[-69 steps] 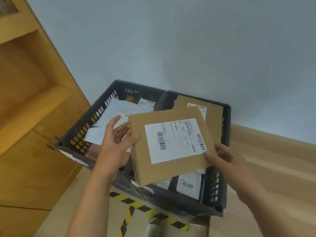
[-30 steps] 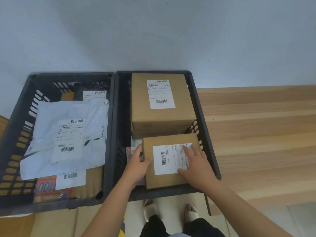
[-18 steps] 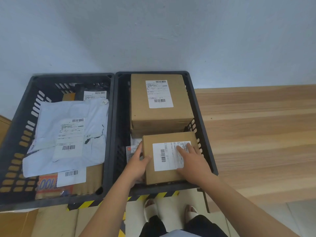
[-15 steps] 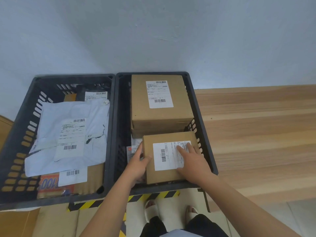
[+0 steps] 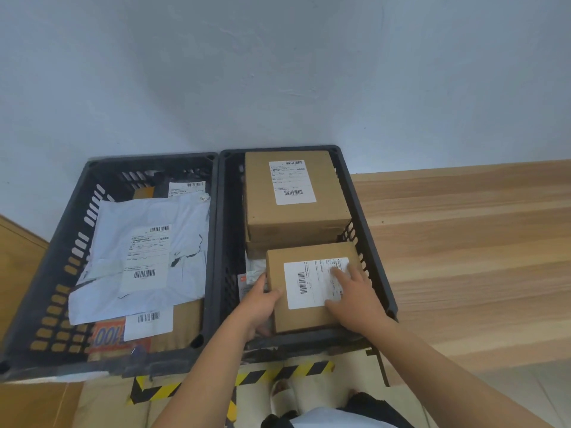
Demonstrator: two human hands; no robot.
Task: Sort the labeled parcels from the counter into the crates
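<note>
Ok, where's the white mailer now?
Head view, left side: the mailer lies on top in the left crate, beside the right crate.

Right crate [image 5: 309, 340] crowded — gap beside its left wall.

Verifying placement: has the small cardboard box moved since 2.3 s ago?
Yes: the small cardboard box came down into the right crate, in front of the large box.

We had the small box [image 5: 304, 319] raised above the crates, held at its edges. Now it lies in the right crate [image 5: 377, 273], under the straight fingers [image 5: 340, 274] of our right hand [image 5: 355, 299], which press its label. Our left hand [image 5: 258, 304] grips its left edge, thumb on top.
</note>
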